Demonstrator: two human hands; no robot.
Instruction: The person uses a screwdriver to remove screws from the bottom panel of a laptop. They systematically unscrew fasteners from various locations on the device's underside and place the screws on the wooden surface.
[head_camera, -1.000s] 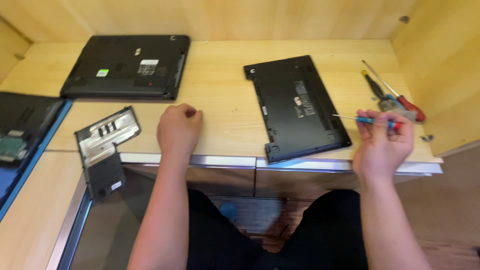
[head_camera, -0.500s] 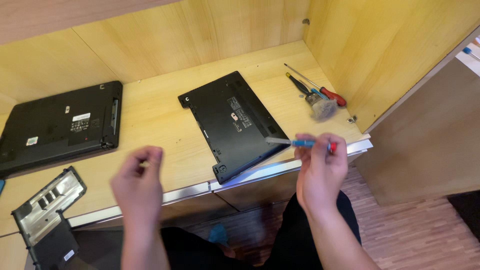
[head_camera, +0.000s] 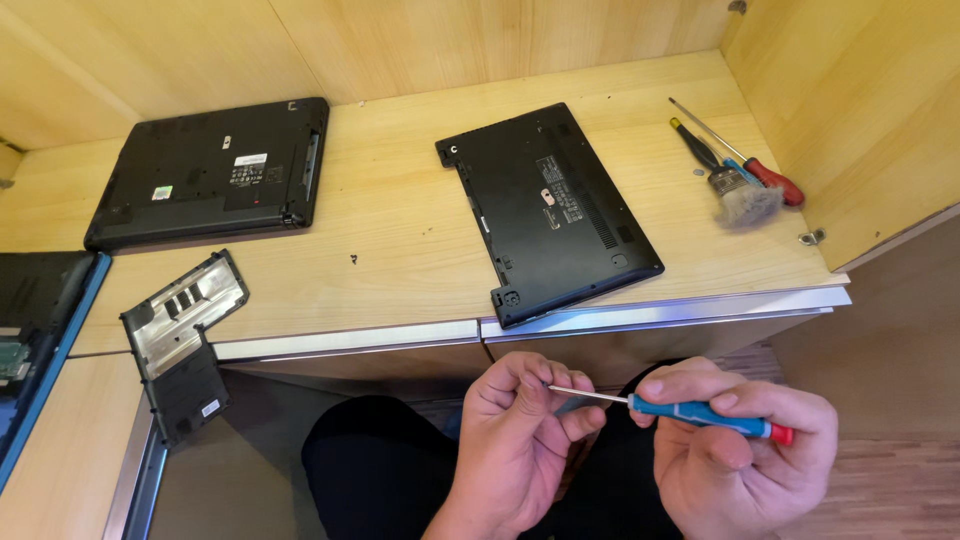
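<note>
My right hand (head_camera: 740, 450) grips a small screwdriver (head_camera: 700, 413) with a blue handle and red end cap, held level over my lap. Its thin metal shaft points left, and the tip meets the fingertips of my left hand (head_camera: 520, 430), whose fingers curl around it. Whether anything sits between those fingers is hidden. Both hands are below the wooden desk's front edge (head_camera: 650, 310). On the desk above them lies a black laptop (head_camera: 545, 210), upside down and angled, its corner over the edge.
A second black laptop (head_camera: 210, 170) lies upside down at the back left. A detached black cover panel (head_camera: 180, 330) overhangs the desk front at left. A brush (head_camera: 740, 195) and a red-handled screwdriver (head_camera: 770, 180) lie at right. A small dark screw (head_camera: 353, 259) rests mid-desk.
Both hands came down from the desk to my lap and drew together. My left hand now touches the screwdriver tip. The view shifted back toward the left.
</note>
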